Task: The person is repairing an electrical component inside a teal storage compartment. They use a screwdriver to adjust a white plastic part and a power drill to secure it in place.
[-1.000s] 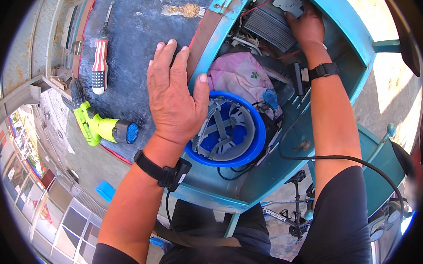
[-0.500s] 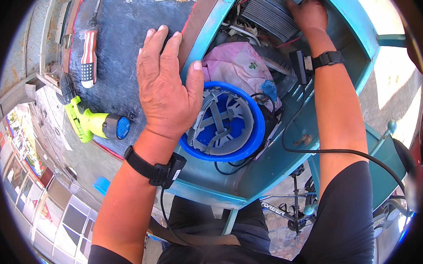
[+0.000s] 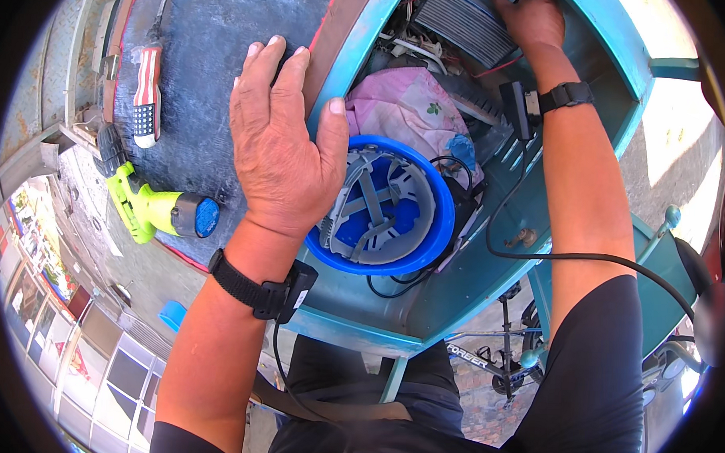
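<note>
My left hand [image 3: 282, 140] lies palm down with fingers stretched, over the brown-trimmed edge of a dark blue padded board [image 3: 204, 69] beside a teal metal box [image 3: 351, 322]. My right hand [image 3: 533, 25] reaches into the box's far end, next to a grey finned metal unit [image 3: 464, 29]; its fingers are partly cut off by the picture's upper edge, so what they touch cannot be made out. Inside the box, nearest my left hand, a blue hard hat [image 3: 440, 241] rests upside down with grey straps showing. A pink-and-white cloth [image 3: 403, 100] is bunched behind it.
On the board's left part lie a screwdriver-like tool with a flag-patterned handle [image 3: 147, 99] and a lime-green cordless drill [image 3: 151, 207]. Black cables run from both wrist straps; one crosses my right forearm. A bicycle [image 3: 506, 351] stands below the box at right.
Both hands stay nearly in place. The view has shifted slightly, and my right hand has moved a little right and down in the picture.
</note>
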### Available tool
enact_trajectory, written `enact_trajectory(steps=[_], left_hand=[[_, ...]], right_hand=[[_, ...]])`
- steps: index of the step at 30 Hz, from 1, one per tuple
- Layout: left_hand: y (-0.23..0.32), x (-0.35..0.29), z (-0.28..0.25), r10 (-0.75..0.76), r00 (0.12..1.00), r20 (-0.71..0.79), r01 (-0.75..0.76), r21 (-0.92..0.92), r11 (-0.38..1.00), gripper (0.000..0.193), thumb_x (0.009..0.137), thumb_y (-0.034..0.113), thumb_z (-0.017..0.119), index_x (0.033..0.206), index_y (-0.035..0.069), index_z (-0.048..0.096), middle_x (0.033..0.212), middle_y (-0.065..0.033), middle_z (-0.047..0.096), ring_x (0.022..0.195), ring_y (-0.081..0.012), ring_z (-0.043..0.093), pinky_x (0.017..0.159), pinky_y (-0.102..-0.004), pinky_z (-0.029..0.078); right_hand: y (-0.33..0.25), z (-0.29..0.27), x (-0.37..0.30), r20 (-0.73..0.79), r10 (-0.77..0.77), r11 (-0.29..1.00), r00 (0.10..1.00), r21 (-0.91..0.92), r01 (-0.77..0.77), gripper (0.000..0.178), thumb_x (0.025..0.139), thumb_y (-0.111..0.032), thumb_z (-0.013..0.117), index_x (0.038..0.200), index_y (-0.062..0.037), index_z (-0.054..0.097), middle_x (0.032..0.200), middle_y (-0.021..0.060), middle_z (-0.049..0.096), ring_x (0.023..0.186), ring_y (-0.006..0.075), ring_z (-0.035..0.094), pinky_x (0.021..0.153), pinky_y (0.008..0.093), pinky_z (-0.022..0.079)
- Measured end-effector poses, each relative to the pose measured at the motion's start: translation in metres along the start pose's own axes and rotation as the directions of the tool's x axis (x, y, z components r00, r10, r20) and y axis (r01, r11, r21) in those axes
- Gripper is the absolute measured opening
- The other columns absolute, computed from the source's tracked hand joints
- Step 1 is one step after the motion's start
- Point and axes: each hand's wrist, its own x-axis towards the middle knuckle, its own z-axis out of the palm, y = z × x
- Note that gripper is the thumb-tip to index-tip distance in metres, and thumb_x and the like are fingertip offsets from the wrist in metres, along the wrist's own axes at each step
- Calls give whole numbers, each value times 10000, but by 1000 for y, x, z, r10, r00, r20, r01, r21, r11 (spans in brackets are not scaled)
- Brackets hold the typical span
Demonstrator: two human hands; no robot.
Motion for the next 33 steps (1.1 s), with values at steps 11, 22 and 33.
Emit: enact_trajectory(steps=[11, 22, 33], left_hand=[[0, 0, 0, 3, 1000, -13, -3, 0, 1000, 536, 927, 230, 661, 1408, 18, 557, 1491, -218, 474, 1438, -423, 409, 1200, -550, 291], [-1, 0, 0, 3, 1000, -14, -3, 1, 1000, 544, 921, 230, 667, 1408, 14, 555, 1495, -221, 474, 1435, -424, 413, 1200, -551, 289], [0, 0, 1, 25, 999, -28, -25, 6, 1000, 535, 914, 214, 674, 1392, -1, 563, 1477, -226, 486, 1421, -429, 423, 1195, -530, 303]], right_hand=[[6, 8, 5, 8, -3, 998, 1000, -62, 4, 736, 796, -395, 807, 1426, -108, 556, 1299, 221, 662, 1194, 390, 634, 1004, 467, 528], [0, 1, 2, 21, 0, 1000, 1000, -22, 0, 716, 807, -370, 802, 1438, -139, 558, 1277, 210, 679, 1166, 395, 649, 989, 468, 537], [8, 4, 4, -10, -72, 997, 997, 7, 72, 695, 810, -328, 800, 1431, -127, 559, 1274, 221, 674, 1149, 409, 651, 979, 479, 538]])
